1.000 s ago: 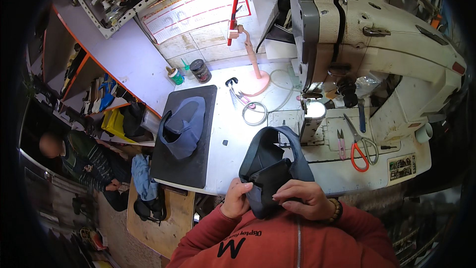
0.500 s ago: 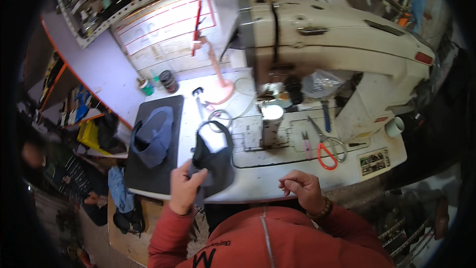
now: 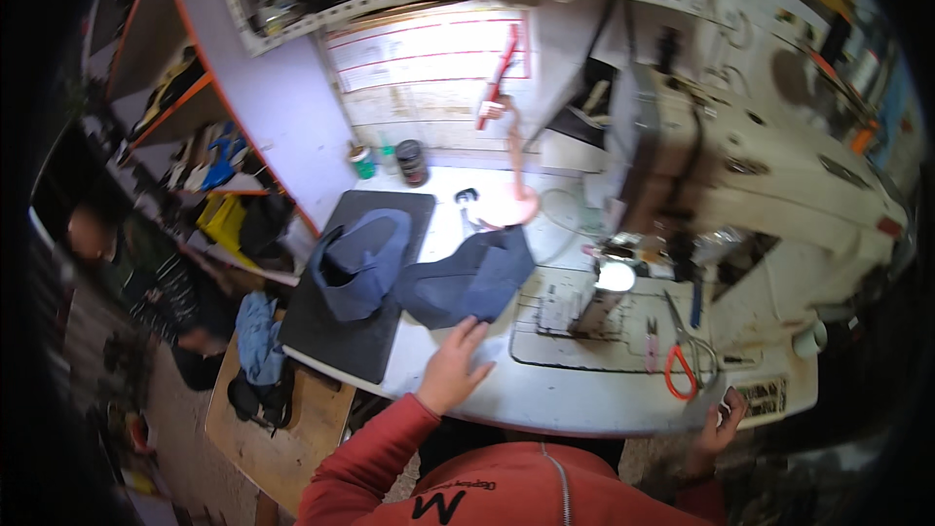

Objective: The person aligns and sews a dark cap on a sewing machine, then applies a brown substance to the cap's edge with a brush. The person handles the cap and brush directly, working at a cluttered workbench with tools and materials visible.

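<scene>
At a sewing table, the left hand lies flat with fingers spread and empty, fingertips at the near edge of a dark blue fabric piece, seemingly soft, light and best pinched at an edge, while the right hand curls loosely at the table's right rim.

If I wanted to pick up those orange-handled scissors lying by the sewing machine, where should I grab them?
Probably by the orange handle loops, reaching from the table's near edge. The scissors lie flat with the loops toward the person and the blades pointing away toward the sewing machine, so the loops come first, clear of the blades.
</scene>
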`<action>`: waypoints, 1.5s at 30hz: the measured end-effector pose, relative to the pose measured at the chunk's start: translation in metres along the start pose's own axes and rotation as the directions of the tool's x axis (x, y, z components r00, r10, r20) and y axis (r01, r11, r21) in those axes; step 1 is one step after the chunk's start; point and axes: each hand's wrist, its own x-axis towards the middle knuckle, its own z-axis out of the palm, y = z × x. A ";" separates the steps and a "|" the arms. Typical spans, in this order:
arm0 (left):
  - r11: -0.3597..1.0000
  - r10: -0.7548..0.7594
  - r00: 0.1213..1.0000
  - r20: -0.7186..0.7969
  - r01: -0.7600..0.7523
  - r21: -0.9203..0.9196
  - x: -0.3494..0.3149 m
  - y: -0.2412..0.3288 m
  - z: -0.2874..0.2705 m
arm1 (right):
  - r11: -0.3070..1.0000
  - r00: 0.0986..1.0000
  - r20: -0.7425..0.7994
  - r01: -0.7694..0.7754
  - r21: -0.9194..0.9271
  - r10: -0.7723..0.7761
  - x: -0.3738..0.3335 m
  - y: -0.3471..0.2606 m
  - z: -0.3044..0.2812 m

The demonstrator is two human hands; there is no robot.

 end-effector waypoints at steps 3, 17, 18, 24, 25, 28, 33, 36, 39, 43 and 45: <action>0.998 0.030 0.999 -0.046 -0.027 0.060 -0.008 -0.006 -0.009 | 0.991 0.991 0.133 0.010 0.135 -0.028 -0.001 -0.031 0.054; 0.668 -0.728 0.461 -0.508 0.307 -0.678 -0.024 -0.188 -0.128 | 0.953 0.749 0.646 -0.064 0.295 -0.150 -0.040 -0.128 0.207; 0.624 -0.740 0.485 -0.466 0.237 -0.745 -0.020 -0.201 -0.131 | 0.957 0.734 0.659 -0.045 0.286 -0.162 -0.041 -0.132 0.213; 0.349 -0.849 0.514 -0.124 0.369 -0.861 0.018 -0.230 -0.151 | 0.964 0.637 0.749 -0.029 0.263 -0.185 -0.049 -0.167 0.252; 0.325 -0.834 0.549 -0.057 0.404 -0.855 0.025 -0.227 -0.154 | 0.959 0.620 0.753 -0.005 0.283 -0.219 -0.047 -0.176 0.260; 0.199 -0.807 0.591 0.010 0.287 -0.937 0.047 -0.205 -0.167 | 0.943 0.565 0.771 0.035 0.332 -0.293 -0.035 -0.212 0.288; 0.913 -0.260 0.881 -0.396 0.091 -0.397 0.051 -0.094 -0.159 | 0.839 0.436 0.780 -0.093 0.536 -0.450 -0.004 -0.273 0.329; 0.987 0.110 0.954 -0.279 -0.139 -0.085 0.051 -0.038 -0.138 | 0.479 0.313 0.912 -0.779 0.406 -0.265 -0.011 -0.287 0.336; 0.911 -0.018 0.989 -0.149 -0.045 -0.410 0.044 -0.021 -0.121 | 0.268 0.315 0.949 -0.912 0.311 -0.028 -0.013 -0.277 0.333; 0.744 -0.167 0.968 -0.187 -0.001 -0.668 0.031 -0.023 -0.097 | 0.201 0.302 0.953 -0.935 0.291 0.025 -0.016 -0.262 0.330; 0.804 -0.211 0.907 -0.365 -0.051 -0.593 0.026 -0.023 -0.091 | 0.218 0.334 0.942 -0.923 0.318 0.038 -0.016 -0.257 0.328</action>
